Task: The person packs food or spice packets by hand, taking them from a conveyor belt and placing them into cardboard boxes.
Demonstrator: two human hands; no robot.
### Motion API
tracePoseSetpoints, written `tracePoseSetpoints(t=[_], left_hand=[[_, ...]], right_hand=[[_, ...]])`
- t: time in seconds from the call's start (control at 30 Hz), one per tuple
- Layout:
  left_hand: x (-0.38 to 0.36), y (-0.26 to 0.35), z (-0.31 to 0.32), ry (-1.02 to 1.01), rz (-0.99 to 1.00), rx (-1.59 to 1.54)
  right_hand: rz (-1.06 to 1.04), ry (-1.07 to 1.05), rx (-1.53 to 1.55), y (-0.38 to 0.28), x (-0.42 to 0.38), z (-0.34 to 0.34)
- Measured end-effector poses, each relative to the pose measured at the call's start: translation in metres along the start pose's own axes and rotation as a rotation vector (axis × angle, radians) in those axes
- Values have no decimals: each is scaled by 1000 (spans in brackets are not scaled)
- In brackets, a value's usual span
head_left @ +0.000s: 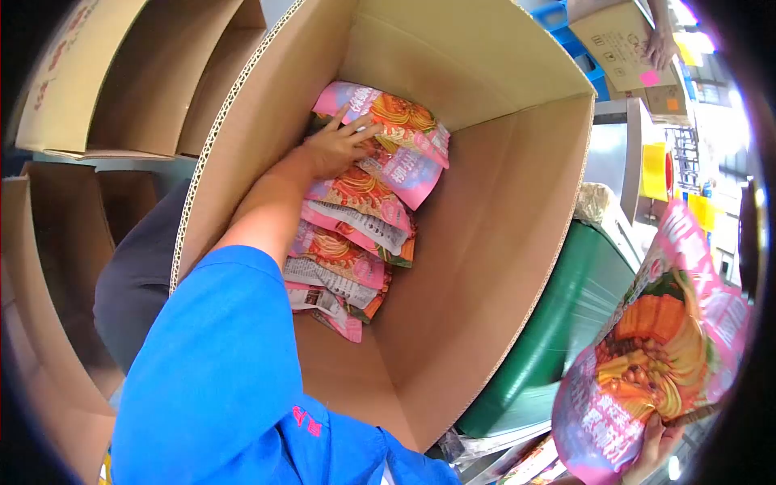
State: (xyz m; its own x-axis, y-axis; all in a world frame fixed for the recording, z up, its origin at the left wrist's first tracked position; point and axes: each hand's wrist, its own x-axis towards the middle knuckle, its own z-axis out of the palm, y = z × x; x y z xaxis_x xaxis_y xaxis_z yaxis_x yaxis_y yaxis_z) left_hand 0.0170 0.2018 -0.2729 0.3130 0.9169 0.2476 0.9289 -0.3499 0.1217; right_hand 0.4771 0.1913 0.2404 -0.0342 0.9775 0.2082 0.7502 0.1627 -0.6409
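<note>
Inside a deep cardboard box (485, 210), pink noodle packets (356, 250) lie overlapping in a row. My left hand (341, 147) reaches down into the box and rests on the upper packets, fingers spread over their printed faces. At the lower right, outside the box, my right hand (659, 443) grips the bottom edge of another pink packet (655, 356), which is held up with its noodle picture showing. Part of that hand is hidden behind the packet.
Other cardboard boxes (149, 73) stand open at the left. A green conveyor belt (533, 331) runs along the box's right side, with more packets (525, 465) near its lower end. At the upper right, another person's hand (661, 44) touches a closed carton (618, 48).
</note>
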Motion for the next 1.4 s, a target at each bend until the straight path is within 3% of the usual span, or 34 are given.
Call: tracePoseSetpoints(t=[0.03,0.1,0.17,0.27,0.3,0.33,0.43,0.5,0.57,0.63,0.7,0.83,0.9,1.0,1.1,1.13,1.2,1.23,1.27,1.3,1.33,1.37,1.4], left_hand=[[-2,-1,-6,-44,-11,-56],[-2,-2,-9,-84,-27,-111],[5,-1,1,-130,16,50],[22,11,12,-153,1,103],[26,12,19,-142,-2,118],[31,14,27,-208,-75,118],[46,16,27,-327,-227,1],[59,12,13,-378,-297,-99],[67,14,-15,-665,-261,-109],[65,19,-15,-665,-229,-90],[58,29,-27,-720,-197,-132],[60,30,-40,-770,-221,-134],[66,33,-48,-816,-230,-109],[61,31,-41,-736,-238,-130],[54,33,-38,-725,-265,-153],[47,34,-30,-621,-297,-141],[29,46,-31,-324,-348,-141],[15,53,-21,-338,-342,-142],[7,56,-7,-216,-301,-91],[8,57,0,-78,-248,-44],[12,59,0,-340,-357,-99],[-1,54,24,-284,-466,-193],[5,43,47,-219,-555,-305]], right_hand=[[85,-93,158,16,4,-32],[69,-126,136,7,11,-23],[43,-179,109,-8,19,4],[0,-265,80,-46,34,83],[-17,-285,74,-107,14,184],[-36,-301,68,-54,56,101],[-168,-682,215,-102,75,196],[-492,-744,8,-116,93,243],[-809,-810,-179,-105,126,300],[-808,-838,-308,-107,131,357],[-745,-866,-672,-107,131,411],[-705,-666,-842,-5,108,534],[-490,-694,-869,51,83,575],[-381,-696,-821,87,67,587],[-231,-798,-992,52,69,574],[-189,-647,-945,56,61,587],[-224,-651,-850,74,36,599],[-265,-620,-765,81,29,602],[-227,-671,-721,87,31,597],[-317,-750,-671,107,43,611],[-402,-810,-627,129,59,618],[-284,-979,-544,106,75,604],[-162,-880,-581,110,78,627]])
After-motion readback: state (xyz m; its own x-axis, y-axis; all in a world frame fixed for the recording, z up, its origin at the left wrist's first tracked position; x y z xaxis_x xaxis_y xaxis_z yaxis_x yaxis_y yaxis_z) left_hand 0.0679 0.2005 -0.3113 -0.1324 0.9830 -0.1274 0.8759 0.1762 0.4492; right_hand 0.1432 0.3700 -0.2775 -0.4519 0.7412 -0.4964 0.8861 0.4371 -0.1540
